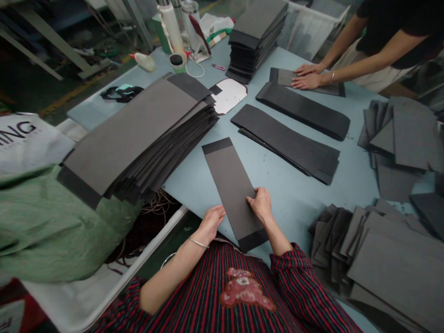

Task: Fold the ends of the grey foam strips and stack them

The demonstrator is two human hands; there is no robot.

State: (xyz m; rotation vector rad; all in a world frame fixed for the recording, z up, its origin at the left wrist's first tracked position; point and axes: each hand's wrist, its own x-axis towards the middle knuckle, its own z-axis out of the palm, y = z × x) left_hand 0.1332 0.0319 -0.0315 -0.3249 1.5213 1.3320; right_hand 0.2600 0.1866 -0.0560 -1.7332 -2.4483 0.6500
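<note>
A long grey panel (232,178) with black end strips lies on the table in front of me, slanting away to the left. My right hand (262,205) grips its right edge, thumb on top and fingers at the side. At the opposite edge, my left hand (212,222) rests with fingers stretched out and close together, the tips at the panel's side. It does not appear to grip anything. Left of the panel is a tall, fanned stack of similar grey panels (138,125). Beyond it on the right lie dark folded strips (287,138).
Across the blue table (277,180), a co-worker's hands (308,78) press on another panel. Grey pieces (395,259) are piled at right. A second stack (256,27), bottles (171,25), a glue bottle (144,61) and a white plate (231,95) stand farther back. A green sack (65,231) lies left.
</note>
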